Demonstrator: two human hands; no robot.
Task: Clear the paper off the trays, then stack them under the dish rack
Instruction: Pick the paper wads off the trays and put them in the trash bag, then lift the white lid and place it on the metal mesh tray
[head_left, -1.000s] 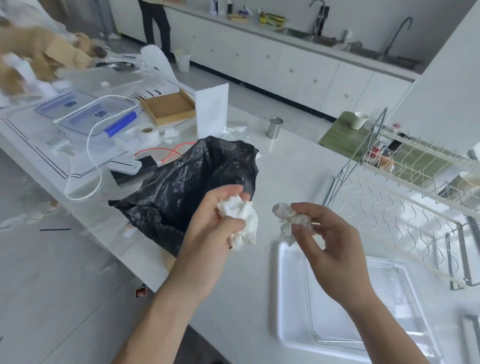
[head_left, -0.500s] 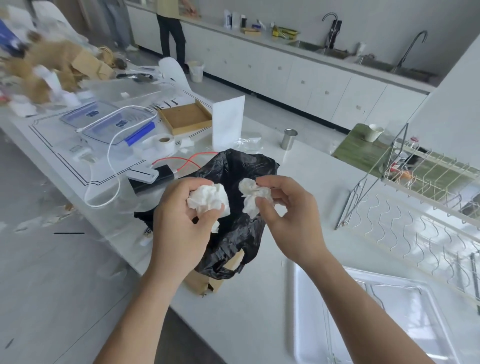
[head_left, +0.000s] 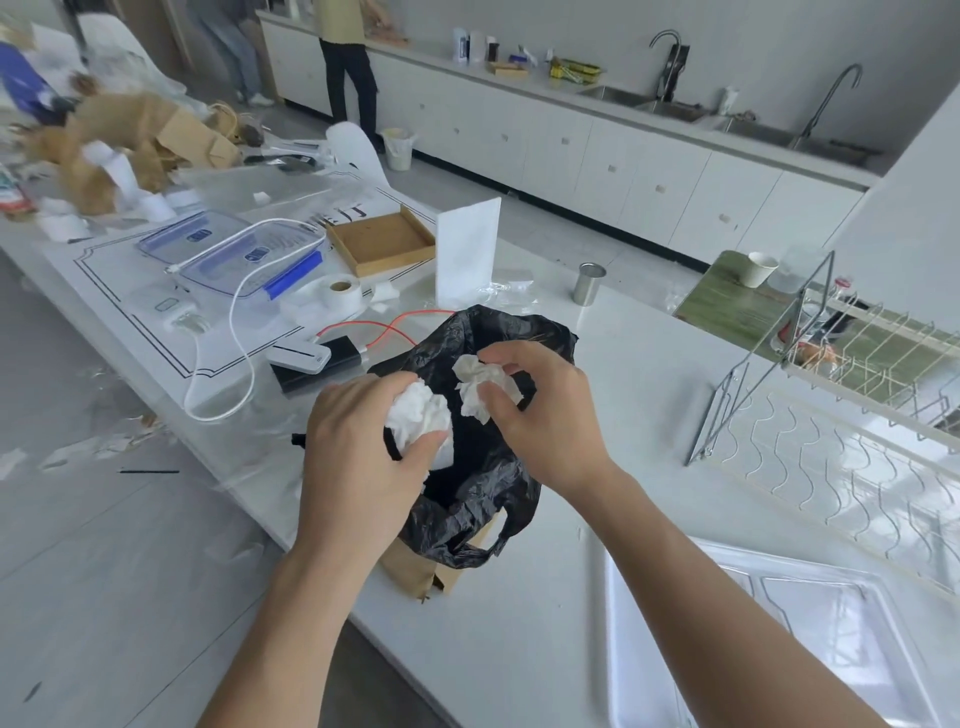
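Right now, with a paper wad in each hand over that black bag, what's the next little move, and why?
Probably let go: both hands, left hand and right hand, hold crumpled paper right above the black bag mouth, so opening the fingers should drop it in.

White counter (head_left: 613, 364) (bag (head_left: 467, 499), tray (head_left: 649, 649)).

Both forearms are bare to the frame's near edge, with no sleeves showing; the left hand (head_left: 358, 457) and right hand (head_left: 545, 415) wear no gloves, rings or watch.
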